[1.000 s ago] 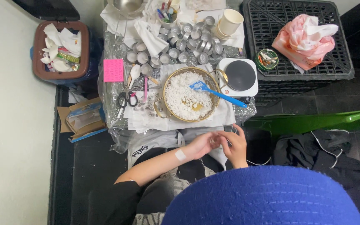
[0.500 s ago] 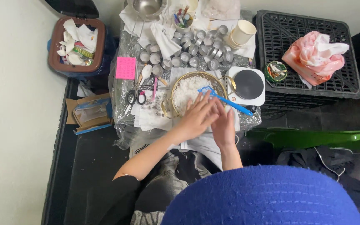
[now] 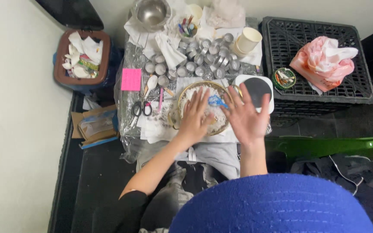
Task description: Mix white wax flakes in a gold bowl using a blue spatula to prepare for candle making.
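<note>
My left hand [image 3: 196,114] lies flat, fingers spread, over a gold-rimmed bowl [image 3: 182,96] of white flakes on a small plastic-covered table. My right hand [image 3: 247,114] is open beside it, fingers spread, over the bowl's right edge and the front of a white kitchen scale [image 3: 257,88] with a black round top. A blue spoon [image 3: 216,101] shows in the bowl between the two hands. Neither hand holds anything.
Several small metal tealight cups [image 3: 195,60] crowd the table's back, with a steel bowl [image 3: 152,13], paper cup [image 3: 248,41], scissors [image 3: 141,108] and pink note [image 3: 131,79]. A black crate [image 3: 350,64] holding a pink cloth [image 3: 324,56] stands right; a bin [image 3: 83,56] left.
Both hands rose from my lap up to the table. They have opened and now spread over the bowl and the scale.
</note>
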